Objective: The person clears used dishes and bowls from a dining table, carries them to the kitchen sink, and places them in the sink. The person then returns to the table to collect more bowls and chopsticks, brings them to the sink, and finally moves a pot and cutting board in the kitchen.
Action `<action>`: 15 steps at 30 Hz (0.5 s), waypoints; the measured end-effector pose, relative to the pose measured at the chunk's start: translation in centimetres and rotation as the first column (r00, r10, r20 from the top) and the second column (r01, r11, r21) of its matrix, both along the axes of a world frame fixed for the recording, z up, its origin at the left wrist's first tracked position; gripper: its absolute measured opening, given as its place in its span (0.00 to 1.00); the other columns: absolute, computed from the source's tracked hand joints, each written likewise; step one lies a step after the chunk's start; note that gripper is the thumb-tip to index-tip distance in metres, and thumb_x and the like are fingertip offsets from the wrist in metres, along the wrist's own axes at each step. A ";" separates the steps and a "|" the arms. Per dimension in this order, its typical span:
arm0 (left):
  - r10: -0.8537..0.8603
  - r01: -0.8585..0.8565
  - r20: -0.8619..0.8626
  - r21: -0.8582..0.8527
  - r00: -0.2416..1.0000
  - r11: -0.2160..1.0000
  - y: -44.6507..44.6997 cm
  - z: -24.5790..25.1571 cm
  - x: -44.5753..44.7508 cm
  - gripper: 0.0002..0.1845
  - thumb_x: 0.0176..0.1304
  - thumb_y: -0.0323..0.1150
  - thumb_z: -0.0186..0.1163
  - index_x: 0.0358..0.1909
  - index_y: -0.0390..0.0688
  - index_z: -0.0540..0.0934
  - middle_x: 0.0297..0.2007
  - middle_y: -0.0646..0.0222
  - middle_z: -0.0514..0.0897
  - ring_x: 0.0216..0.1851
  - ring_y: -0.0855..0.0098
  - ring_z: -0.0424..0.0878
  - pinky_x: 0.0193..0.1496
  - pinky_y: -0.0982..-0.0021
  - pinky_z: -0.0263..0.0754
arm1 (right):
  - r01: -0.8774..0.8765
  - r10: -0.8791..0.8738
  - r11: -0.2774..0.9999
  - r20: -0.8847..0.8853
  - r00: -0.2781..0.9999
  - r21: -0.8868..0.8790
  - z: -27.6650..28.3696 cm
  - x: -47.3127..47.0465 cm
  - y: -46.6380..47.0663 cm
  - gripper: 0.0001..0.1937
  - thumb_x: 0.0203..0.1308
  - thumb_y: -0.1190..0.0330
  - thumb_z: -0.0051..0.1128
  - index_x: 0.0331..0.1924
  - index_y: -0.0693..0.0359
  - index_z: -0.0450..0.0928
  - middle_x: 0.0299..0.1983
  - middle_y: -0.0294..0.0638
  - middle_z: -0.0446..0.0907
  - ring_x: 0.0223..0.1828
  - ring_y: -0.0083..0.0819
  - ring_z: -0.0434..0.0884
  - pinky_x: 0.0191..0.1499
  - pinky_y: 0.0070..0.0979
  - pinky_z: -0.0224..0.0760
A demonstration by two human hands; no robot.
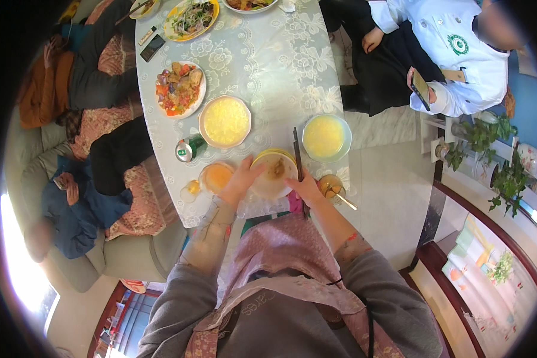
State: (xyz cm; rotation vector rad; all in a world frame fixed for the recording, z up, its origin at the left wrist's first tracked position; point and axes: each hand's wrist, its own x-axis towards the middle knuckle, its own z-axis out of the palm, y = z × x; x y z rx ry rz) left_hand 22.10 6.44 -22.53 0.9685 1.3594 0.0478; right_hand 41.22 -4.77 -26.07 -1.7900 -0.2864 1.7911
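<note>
A stack of bowls (273,190) with yellow-edged rims is between my hands at the near end of the table, its top bowl stained with brown residue. My left hand (240,180) grips the stack's left side, the thumb over the rim. On the other side, my right hand (307,189) holds the rim together with dark chopsticks (298,150) that point away from me. A pink cloth (294,203) shows under that hand. Left of the stack sits a bowl of orange liquid (218,177). To the right is a glass (330,184) with a spoon (345,200) in it.
Two bowls of yellow soup (226,121) (324,138), a green can (190,148) and a plate of cooked food (180,89) stand beyond on the lace tablecloth (268,58). Seated people flank the table: one in white (456,58) at right, others on the left sofa (129,255).
</note>
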 end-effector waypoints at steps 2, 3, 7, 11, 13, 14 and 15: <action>0.133 -0.111 0.091 -0.220 0.987 0.969 0.6 -0.5 0.5 0.41 0.57 0.40 0.62 0.68 0.36 0.55 0.60 0.57 0.69 0.61 0.65 0.67 0.62 0.69 0.61 | 0.105 -0.104 0.995 -0.114 0.988 -0.003 -0.4 -0.1 0.2 0.32 0.48 0.69 0.66 0.60 0.60 0.64 0.28 0.35 0.74 0.13 0.19 0.66 0.13 0.18 0.58; 0.201 -0.157 0.118 -0.301 0.973 0.940 0.9 -0.6 0.7 0.41 0.57 0.39 0.62 0.68 0.36 0.54 0.60 0.57 0.69 0.61 0.66 0.66 0.62 0.70 0.61 | 0.101 -0.104 0.994 -0.107 0.989 -0.031 -0.5 -0.1 0.4 0.34 0.48 0.71 0.64 0.62 0.58 0.61 0.29 0.37 0.76 0.13 0.20 0.67 0.13 0.18 0.58; 0.307 -0.189 0.213 -0.441 0.928 0.877 1.1 -0.1 0.7 0.42 0.56 0.37 0.62 0.69 0.38 0.52 0.60 0.58 0.68 0.62 0.66 0.65 0.62 0.70 0.61 | 0.118 -0.128 0.990 -0.144 0.981 -0.079 0.1 0.0 1.1 0.38 0.48 0.77 0.58 0.67 0.57 0.57 0.33 0.40 0.78 0.15 0.20 0.69 0.13 0.18 0.57; 0.262 -0.137 0.261 -0.415 0.929 0.900 0.6 2.2 0.1 0.43 0.56 0.38 0.62 0.69 0.38 0.51 0.60 0.60 0.68 0.60 0.67 0.67 0.59 0.67 0.64 | 0.123 -0.126 0.992 -0.171 0.977 -0.029 2.3 0.5 1.1 0.36 0.46 0.80 0.52 0.66 0.60 0.59 0.40 0.41 0.78 0.27 0.23 0.77 0.24 0.18 0.68; 0.249 -0.141 0.216 -0.418 0.944 0.897 0.5 3.8 -0.2 0.40 0.56 0.35 0.62 0.68 0.37 0.54 0.58 0.60 0.69 0.61 0.66 0.66 0.60 0.67 0.64 | 0.108 -0.101 0.993 -0.138 0.985 0.039 4.0 0.8 1.1 0.36 0.46 0.80 0.52 0.65 0.63 0.60 0.46 0.42 0.77 0.38 0.25 0.77 0.36 0.19 0.71; 0.203 -0.097 0.244 -0.386 0.948 0.917 0.5 4.6 -0.4 0.42 0.56 0.38 0.63 0.68 0.38 0.53 0.58 0.60 0.68 0.60 0.66 0.67 0.58 0.67 0.66 | 0.100 -0.091 0.992 -0.120 0.989 0.072 4.9 0.9 1.1 0.36 0.45 0.79 0.51 0.65 0.64 0.60 0.49 0.43 0.77 0.43 0.26 0.78 0.42 0.20 0.72; 0.156 -0.053 0.272 -0.353 0.950 0.934 0.5 5.4 -0.6 0.44 0.55 0.41 0.64 0.68 0.39 0.52 0.59 0.60 0.68 0.59 0.66 0.67 0.55 0.66 0.68 | 0.073 -0.065 0.993 -0.085 0.994 0.095 5.8 1.0 1.2 0.36 0.45 0.78 0.51 0.65 0.61 0.61 0.45 0.40 0.77 0.35 0.23 0.74 0.33 0.18 0.67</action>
